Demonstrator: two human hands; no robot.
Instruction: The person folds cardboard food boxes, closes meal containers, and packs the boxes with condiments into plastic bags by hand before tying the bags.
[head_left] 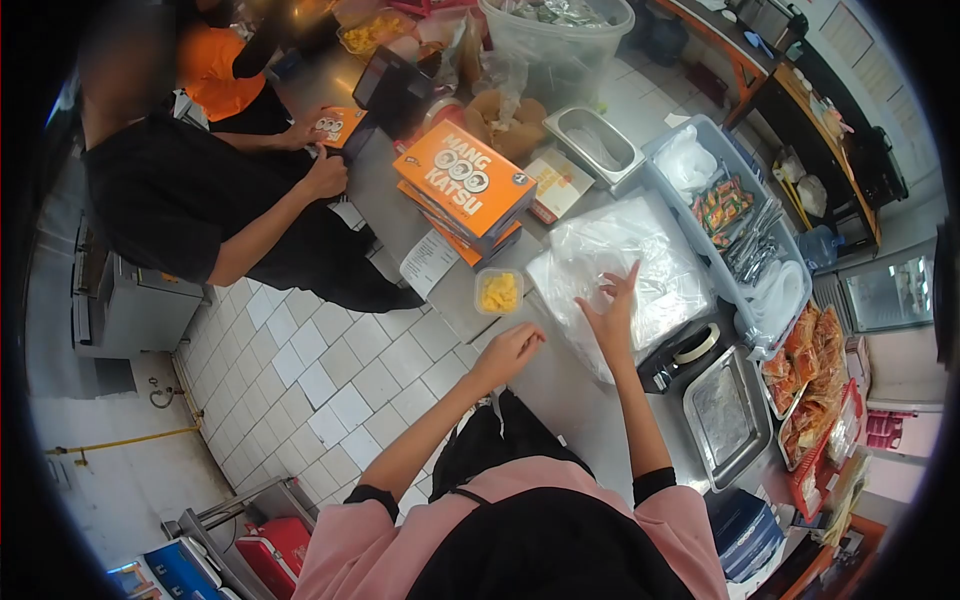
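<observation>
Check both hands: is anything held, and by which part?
No hold shows: the left hand is loosely curled, nothing visible in it; the right hand is spread over clear plastic.

Metal table [553,372], on it orange boxes [467,180], clear bags [655,245], blue bin [727,300]

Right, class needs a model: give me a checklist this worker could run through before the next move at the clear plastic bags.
1. Right hand at the clear plastic bags: ok, spread over the pile.
2. One bag separated from the pile: cannot tell.
3. Left hand free: ok, nothing shows in it.
4. Small container of yellow food bagged: not ok, it sits on the table outside the pile.
5. Receipt readable: cannot tell, print too small.
6. Tape dispenser nearby: ok, beside the bags.
</observation>
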